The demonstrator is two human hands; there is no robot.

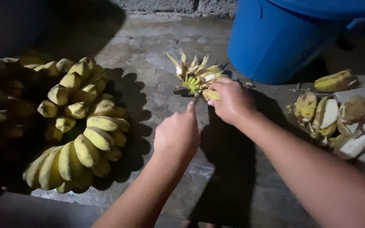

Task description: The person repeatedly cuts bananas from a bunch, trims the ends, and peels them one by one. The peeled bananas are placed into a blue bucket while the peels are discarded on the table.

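No package, label, sign or screen is visible in this view.

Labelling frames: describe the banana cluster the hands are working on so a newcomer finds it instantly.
Start at the blue barrel at top right; just left of its base, on the concrete floor, lies a small banana hand. The right hand rests on it. Unlike the big whole bunch far left, its tips are split open.
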